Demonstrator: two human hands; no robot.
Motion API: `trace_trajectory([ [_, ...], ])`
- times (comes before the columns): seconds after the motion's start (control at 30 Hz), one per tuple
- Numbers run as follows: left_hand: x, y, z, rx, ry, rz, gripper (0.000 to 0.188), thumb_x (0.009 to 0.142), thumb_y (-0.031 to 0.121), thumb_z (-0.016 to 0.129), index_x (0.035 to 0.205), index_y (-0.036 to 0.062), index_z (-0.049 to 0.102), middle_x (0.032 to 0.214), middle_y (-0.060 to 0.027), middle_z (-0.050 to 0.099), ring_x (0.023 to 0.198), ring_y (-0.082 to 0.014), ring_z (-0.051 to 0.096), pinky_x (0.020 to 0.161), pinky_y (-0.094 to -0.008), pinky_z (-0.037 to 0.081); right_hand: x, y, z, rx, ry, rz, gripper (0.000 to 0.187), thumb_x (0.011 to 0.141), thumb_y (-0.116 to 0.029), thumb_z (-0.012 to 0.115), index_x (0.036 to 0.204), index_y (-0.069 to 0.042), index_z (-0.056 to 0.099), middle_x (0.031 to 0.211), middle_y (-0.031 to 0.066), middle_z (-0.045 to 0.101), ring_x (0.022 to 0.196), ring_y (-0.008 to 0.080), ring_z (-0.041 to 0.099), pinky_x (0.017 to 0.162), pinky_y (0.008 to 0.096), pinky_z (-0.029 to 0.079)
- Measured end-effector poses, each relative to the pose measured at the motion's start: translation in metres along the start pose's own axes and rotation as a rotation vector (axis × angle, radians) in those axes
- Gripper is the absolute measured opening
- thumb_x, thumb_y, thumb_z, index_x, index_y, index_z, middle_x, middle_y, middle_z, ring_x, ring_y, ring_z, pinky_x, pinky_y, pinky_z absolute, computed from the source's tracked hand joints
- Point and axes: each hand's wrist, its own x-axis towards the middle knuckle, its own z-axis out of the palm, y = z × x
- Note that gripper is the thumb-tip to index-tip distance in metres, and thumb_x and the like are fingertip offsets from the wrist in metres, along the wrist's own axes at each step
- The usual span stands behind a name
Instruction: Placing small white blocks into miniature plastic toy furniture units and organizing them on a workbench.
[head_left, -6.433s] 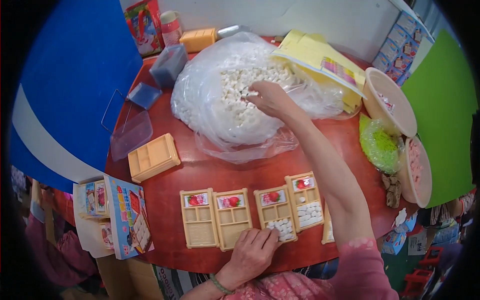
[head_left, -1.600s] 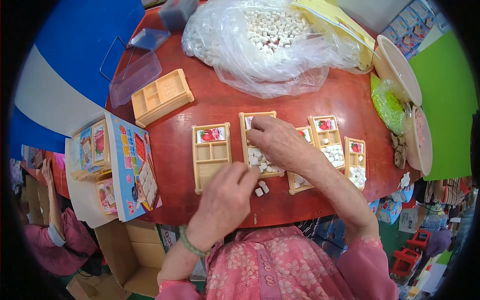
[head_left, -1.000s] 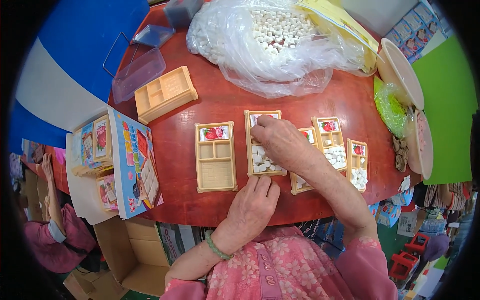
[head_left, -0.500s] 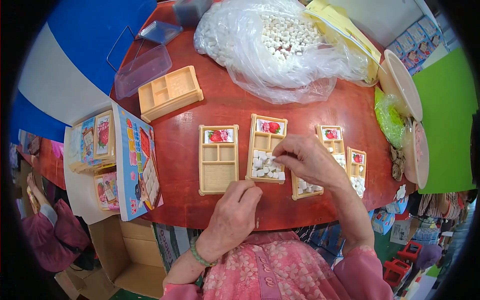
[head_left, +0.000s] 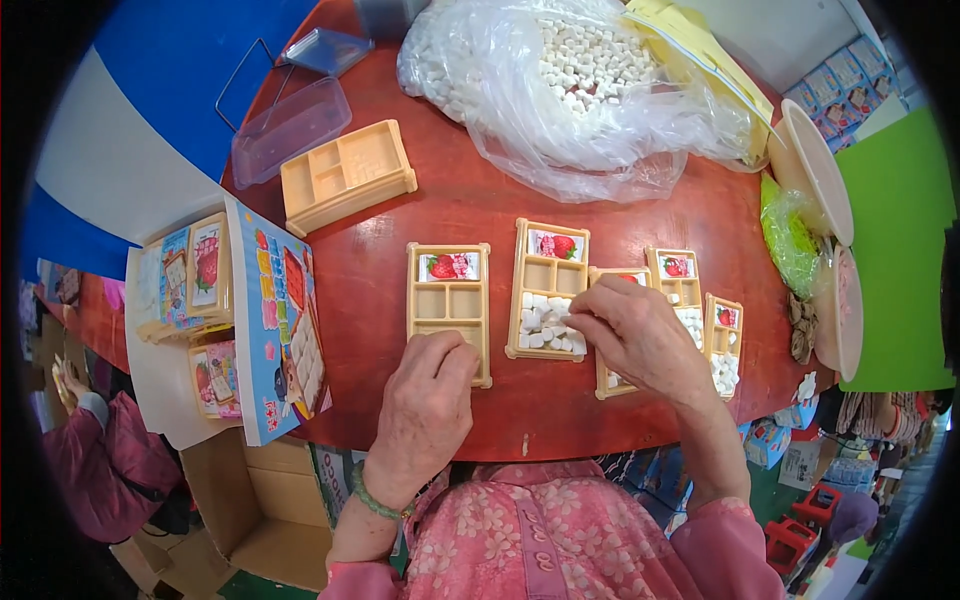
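My left hand (head_left: 428, 400) is closed, fingers curled down over the bottom compartment of a beige divided tray (head_left: 414, 300). A strawberry-printed sachet (head_left: 449, 266) lies in that tray's top compartment. My right hand (head_left: 645, 340) has its thumb and fingers pinched at the right edge of the middle tray (head_left: 522, 250); what they hold, if anything, is hidden. White mini marshmallows (head_left: 545, 325) fill the middle tray's large compartment, below another strawberry sachet (head_left: 557, 245). Right of it, partly under my right hand, stands a third tray (head_left: 603, 380) holding marshmallows.
Two more filled trays (head_left: 672, 265) (head_left: 724, 345) stand at the right. A large clear bag (head_left: 590, 150) of marshmallows lies at the back. Stacked beige trays (head_left: 350, 205) and a printed display box (head_left: 275, 320) are at the left. Pale round basins (head_left: 825, 180) line the right; another person (head_left: 130, 460) sits far left.
My left hand has moved up and left, from the table's near edge onto the left tray. My right hand stays by the middle tray, slightly farther right. The view has shifted a little.
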Motion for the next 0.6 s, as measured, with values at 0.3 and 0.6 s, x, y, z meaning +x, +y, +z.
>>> trace_trajectory([
  [0.3, 0.0, 0.002, -0.002, -0.029, -0.045, -0.036, 0.026, 0.08, -0.003, 0.073, 0.105, -0.002, 0.064, 0.105, -0.0168, 0.064, 0.093, -0.0362, 0.063, 0.077, -0.0424, 0.054, -0.024, 0.001, 0.001, -0.032, -0.128, 0.05, 0.015, 0.09, -0.009, 0.069, 0.1, 0.0, 0.063, 0.085, 0.0163, 0.063, 0.083, 0.0329, 0.068, 0.071, 0.0433, 0.052],
  [0.6, -0.013, -0.009, -0.008, 0.069, 0.054, -0.006, 0.026, 0.082, -0.006, 0.07, 0.107, -0.0023, 0.066, 0.11, -0.0176, 0.065, 0.095, -0.0359, 0.064, 0.08, -0.0421, 0.054, -0.018, -0.026, -0.001, 0.137, -0.038, -0.007, 0.011, 0.09, -0.004, 0.066, 0.099, 0.0, 0.064, 0.084, 0.0159, 0.064, 0.081, 0.0354, 0.067, 0.07, 0.0429, 0.053],
])
